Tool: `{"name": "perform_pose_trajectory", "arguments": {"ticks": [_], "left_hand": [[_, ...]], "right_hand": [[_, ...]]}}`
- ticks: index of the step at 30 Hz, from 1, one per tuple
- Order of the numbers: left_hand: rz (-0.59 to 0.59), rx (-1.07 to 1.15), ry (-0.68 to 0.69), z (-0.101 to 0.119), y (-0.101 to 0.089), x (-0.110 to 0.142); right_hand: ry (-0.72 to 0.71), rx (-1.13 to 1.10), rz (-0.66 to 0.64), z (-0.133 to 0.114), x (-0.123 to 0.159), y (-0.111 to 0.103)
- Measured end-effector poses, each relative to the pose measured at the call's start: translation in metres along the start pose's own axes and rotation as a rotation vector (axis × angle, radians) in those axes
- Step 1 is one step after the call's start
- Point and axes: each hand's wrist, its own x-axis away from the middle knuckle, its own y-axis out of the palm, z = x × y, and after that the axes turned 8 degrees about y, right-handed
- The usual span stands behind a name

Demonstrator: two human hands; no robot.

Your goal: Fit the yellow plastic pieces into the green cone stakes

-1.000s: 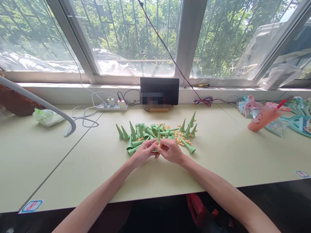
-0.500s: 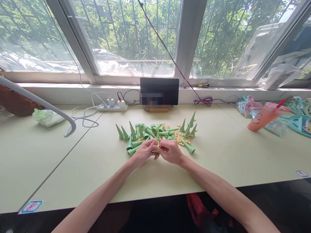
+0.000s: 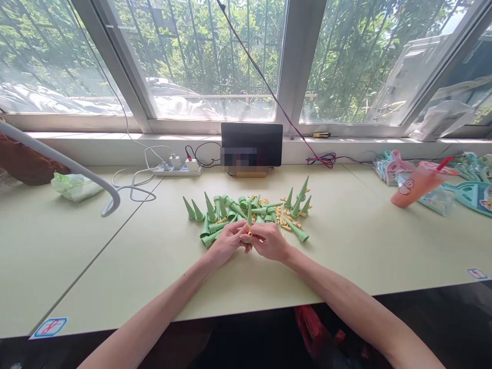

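Fingers of left hand [image 3: 227, 242] and right hand [image 3: 270, 241] clamp a green cone [image 3: 249, 217]; the red-marked corner label [image 3: 50, 327] is illegible.

The left hand [image 3: 229, 240] and right hand [image 3: 271, 241] are bare, with slender fingers. Both forearms are bare too, slim at the wrists and broadening towards the elbows. The left forearm [image 3: 163, 302] carries a small dark spot [image 3: 184, 274]; the right forearm [image 3: 342, 287] looks smooth.

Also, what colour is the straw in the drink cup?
The straw is red; the head view shows it best.
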Motion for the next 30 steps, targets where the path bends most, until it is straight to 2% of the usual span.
{"name": "perform_pose_trajectory", "arguments": {"ticks": [16, 24, 30], "left_hand": [[0.035, 0.042, 0.016, -0.0057, -0.0012, -0.0026], [0.040, 0.057, 0.013, -0.0044, 0.0002, -0.0031], [0.028, 0.020, 0.006, -0.0025, 0.0012, -0.0019]], "right_hand": [[0.028, 0.057, 0.034, 0.0020, -0.0026, 0.0005], [0.159, 0.008, 0.042, 0.0006, -0.0003, 0.0004], [0.166, 0.004, 0.004, -0.0002, 0.0002, 0.0010]]}}
